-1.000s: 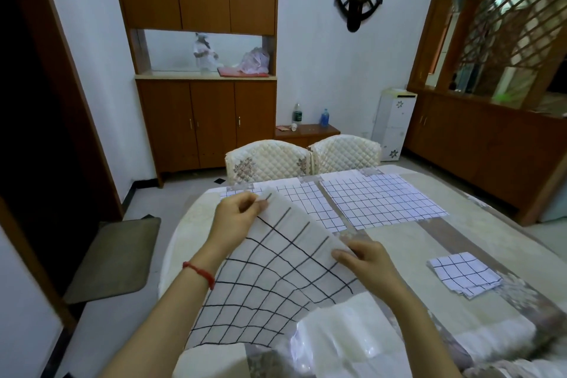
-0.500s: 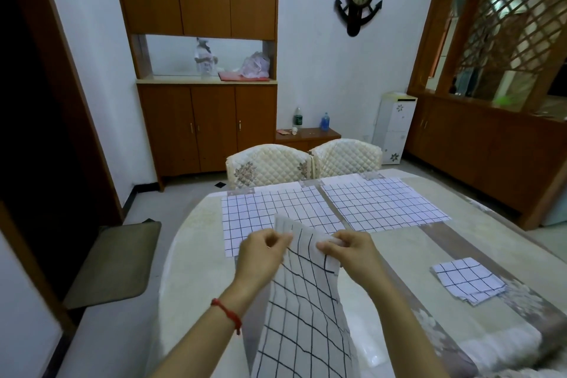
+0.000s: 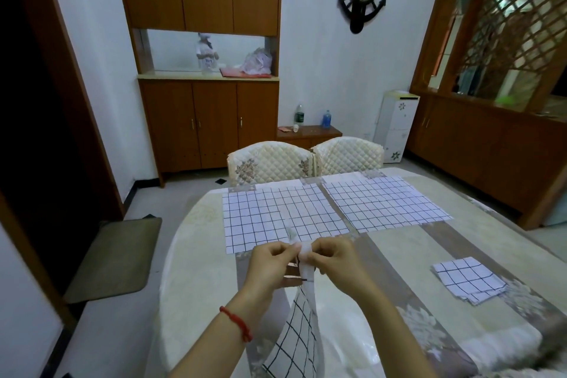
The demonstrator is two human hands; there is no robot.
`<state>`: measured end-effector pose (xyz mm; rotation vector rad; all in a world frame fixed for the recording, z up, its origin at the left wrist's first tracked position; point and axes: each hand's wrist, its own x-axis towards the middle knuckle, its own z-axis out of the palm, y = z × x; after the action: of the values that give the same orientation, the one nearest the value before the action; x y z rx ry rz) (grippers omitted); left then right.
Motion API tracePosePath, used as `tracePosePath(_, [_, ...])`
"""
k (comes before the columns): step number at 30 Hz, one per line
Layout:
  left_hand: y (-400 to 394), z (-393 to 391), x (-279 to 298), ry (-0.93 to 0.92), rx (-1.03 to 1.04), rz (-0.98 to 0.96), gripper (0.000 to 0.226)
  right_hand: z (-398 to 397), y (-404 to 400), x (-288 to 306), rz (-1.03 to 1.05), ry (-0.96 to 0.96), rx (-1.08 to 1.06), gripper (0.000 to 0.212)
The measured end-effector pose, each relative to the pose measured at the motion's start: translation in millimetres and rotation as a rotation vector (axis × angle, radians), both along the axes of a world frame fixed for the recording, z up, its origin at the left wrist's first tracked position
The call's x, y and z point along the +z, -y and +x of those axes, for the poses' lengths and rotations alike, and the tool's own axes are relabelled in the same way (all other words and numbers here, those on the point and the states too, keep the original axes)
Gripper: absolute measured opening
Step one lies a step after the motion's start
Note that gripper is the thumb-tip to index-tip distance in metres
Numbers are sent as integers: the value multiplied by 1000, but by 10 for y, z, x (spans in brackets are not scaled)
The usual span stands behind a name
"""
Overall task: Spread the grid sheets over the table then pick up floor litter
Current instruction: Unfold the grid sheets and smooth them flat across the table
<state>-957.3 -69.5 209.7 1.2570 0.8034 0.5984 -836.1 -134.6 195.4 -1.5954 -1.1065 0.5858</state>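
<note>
My left hand (image 3: 271,264) and my right hand (image 3: 334,261) meet above the near middle of the table (image 3: 190,255), both pinching the top edge of a white sheet with a black grid (image 3: 296,331). That sheet hangs down between my forearms, gathered narrow. Two grid sheets lie flat side by side on the far half, one on the left (image 3: 279,215) and one on the right (image 3: 383,202). A small stack of folded grid sheets (image 3: 466,279) rests at the right. A small dark scrap (image 3: 220,181) lies on the floor beyond the table.
Two quilted chairs (image 3: 264,163) stand at the table's far edge. A wooden cabinet (image 3: 208,120) fills the back wall, and a low side table (image 3: 308,133) holds bottles. A brown floor mat (image 3: 116,258) lies at the left, and a wooden partition (image 3: 491,138) stands at the right.
My hands have come together, gathering the held sheet from a wide spread into a narrow hanging strip. The view has shifted slightly back from the table.
</note>
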Motion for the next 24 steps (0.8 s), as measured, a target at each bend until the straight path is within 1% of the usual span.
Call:
tracePosePath(3, [-24, -12, -37, 21, 20, 58, 21, 11, 35, 20, 31, -31, 37, 31])
tracePosePath(5, [-38, -16, -60, 29, 32, 93, 21, 23, 31, 9, 40, -36, 34, 29])
tracePosePath(7, [-61, -18, -84, 38, 50, 114, 22, 23, 21, -10, 46, -39, 16, 28])
tracePosePath(9, [-108, -28, -116, 39, 78, 131, 23, 53, 12, -52, 57, -53, -26, 34])
tracePosePath(11, [-195, -53, -157, 35, 105, 135, 23, 114, 16, -69, 62, -65, -89, 36])
tracePosePath(12, [-256, -70, -182, 29, 120, 136, 23, 163, 17, -77, 57, -65, -130, 34])
tracePosePath(15, [-493, -142, -259, -23, 163, 162, 18, 360, 25, -82, 43, -44, -272, 21])
tracePosePath(17, [-664, -200, -296, -65, 193, 185, 15, 531, 40, -75, 22, -8, -363, 17])
tracePosePath(21, [-1052, -296, -365, -142, 244, 227, 13, 932, 33, -67, -114, 99, -492, 18])
tracePosePath(24, [-1351, -294, -397, -183, 279, 233, 17, 1170, -49, -39, -161, 123, -540, 22])
